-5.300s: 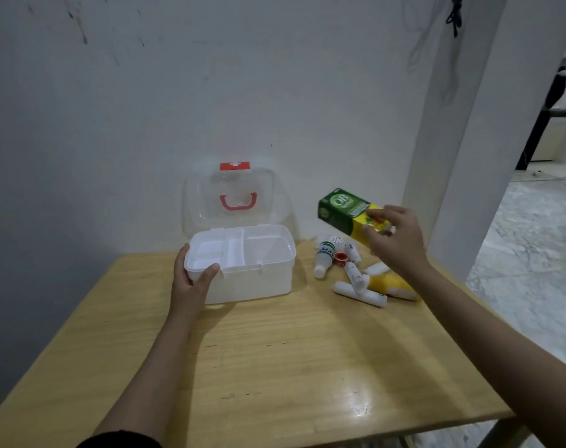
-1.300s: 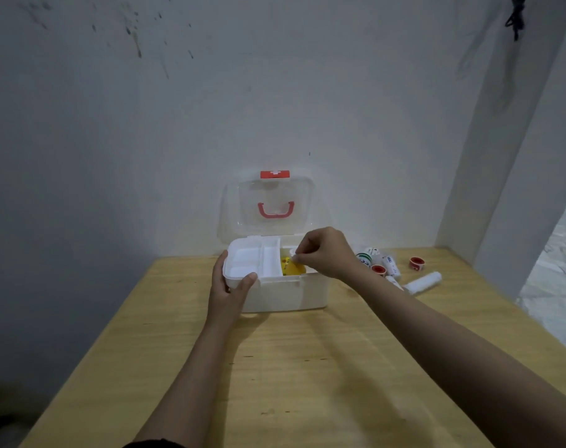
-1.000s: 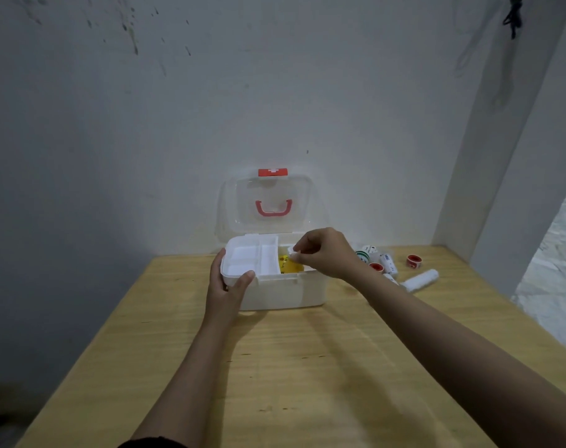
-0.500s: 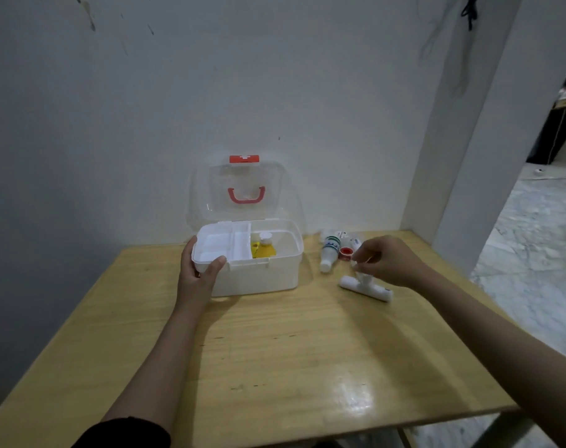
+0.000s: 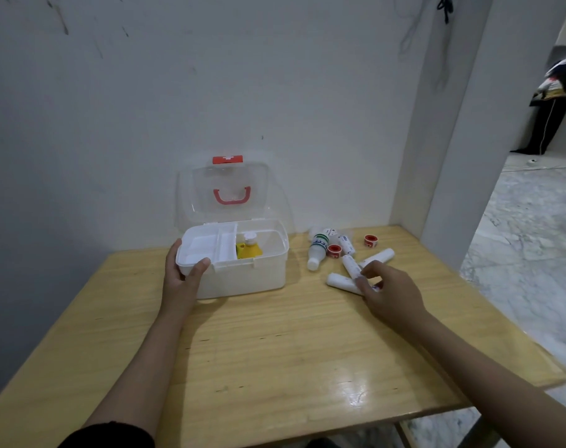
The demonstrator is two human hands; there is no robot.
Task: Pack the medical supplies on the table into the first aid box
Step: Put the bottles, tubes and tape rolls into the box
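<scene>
The white first aid box (image 5: pixel 243 279) stands at the back of the wooden table, its clear lid (image 5: pixel 225 192) open against the wall. A yellow bottle with a white cap (image 5: pixel 248 247) lies in its right compartment. My left hand (image 5: pixel 181 279) grips the box's front left corner. To the right lie white bandage rolls (image 5: pixel 340 280), a white bottle with a green label (image 5: pixel 317 250) and two red tape rolls (image 5: pixel 334 250). My right hand (image 5: pixel 388 291) rests over the nearest rolls, fingers apart, fingertips touching them.
The wall stands right behind the box and a white pillar (image 5: pixel 449 124) rises at the table's far right corner. The table's right edge (image 5: pixel 514 324) drops to a marble floor. A white insert tray (image 5: pixel 207 245) fills the box's left half.
My right hand left the yellow bottle in the box and moved right to the white rolls, where its fingers have now spread. My left hand stayed on the box.
</scene>
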